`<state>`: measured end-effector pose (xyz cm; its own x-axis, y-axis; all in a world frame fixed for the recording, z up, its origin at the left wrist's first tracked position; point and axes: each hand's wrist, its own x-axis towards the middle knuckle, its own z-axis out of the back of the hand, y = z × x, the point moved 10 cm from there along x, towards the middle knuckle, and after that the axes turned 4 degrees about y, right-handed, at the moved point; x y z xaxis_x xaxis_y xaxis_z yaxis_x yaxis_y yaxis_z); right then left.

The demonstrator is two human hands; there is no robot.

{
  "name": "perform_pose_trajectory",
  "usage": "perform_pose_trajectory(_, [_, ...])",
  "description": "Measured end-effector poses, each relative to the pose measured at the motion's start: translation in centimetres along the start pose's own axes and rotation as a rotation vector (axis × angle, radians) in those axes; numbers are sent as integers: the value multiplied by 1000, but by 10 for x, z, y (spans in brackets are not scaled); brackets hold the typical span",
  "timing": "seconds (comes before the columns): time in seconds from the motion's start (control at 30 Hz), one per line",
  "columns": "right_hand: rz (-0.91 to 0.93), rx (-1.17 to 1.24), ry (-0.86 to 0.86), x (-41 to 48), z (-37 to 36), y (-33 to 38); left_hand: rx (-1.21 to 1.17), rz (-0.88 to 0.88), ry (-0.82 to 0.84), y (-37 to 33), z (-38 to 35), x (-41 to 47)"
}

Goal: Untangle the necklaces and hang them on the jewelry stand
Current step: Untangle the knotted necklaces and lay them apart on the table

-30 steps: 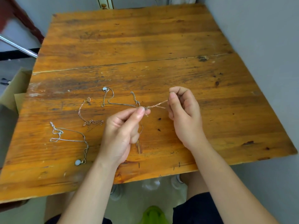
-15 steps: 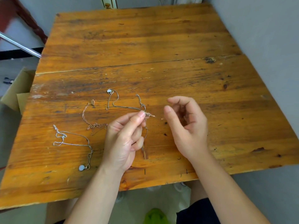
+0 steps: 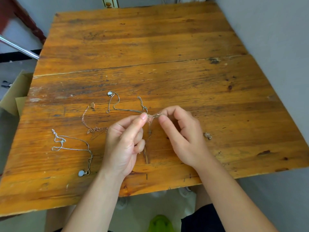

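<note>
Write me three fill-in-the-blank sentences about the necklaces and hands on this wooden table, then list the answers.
1. The left hand and right hand pinch a tangle of thin chain between ____ hands.
2. The silver necklace nearest the table's front edge ends in a pale ____ pendant.
3. The rose-gold chain lies on the ____, untouched.

Answers: both; oval; table

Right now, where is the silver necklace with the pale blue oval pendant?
In the head view, the silver necklace with the pale blue oval pendant lies on the wooden table near its front-left edge, left of the left hand.
</note>
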<state>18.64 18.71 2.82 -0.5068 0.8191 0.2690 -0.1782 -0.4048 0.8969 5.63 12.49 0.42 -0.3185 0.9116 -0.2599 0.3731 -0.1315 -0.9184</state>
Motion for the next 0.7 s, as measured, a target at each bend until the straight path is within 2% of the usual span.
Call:
perform_pose_trajectory(0.07, [-58,181,22,-1,1,-5,13,37,16,2,1,0])
perform_pose_trajectory(0.2, [-103,333,16,-1,4,-10,59,103,55,6,6,-4])
perform_pose_trajectory(0.43, [-87,332,5,0,6,-8,121,165,177,9,0,-10])
perform_pose_trajectory(0.57, [-87,339,-48,1,12,-11,167,143,137,7,-3,-10])
perform_pose_trajectory(0.7, [-97,327,-71,1,14,-13,117,123,104,7,-1,-9])
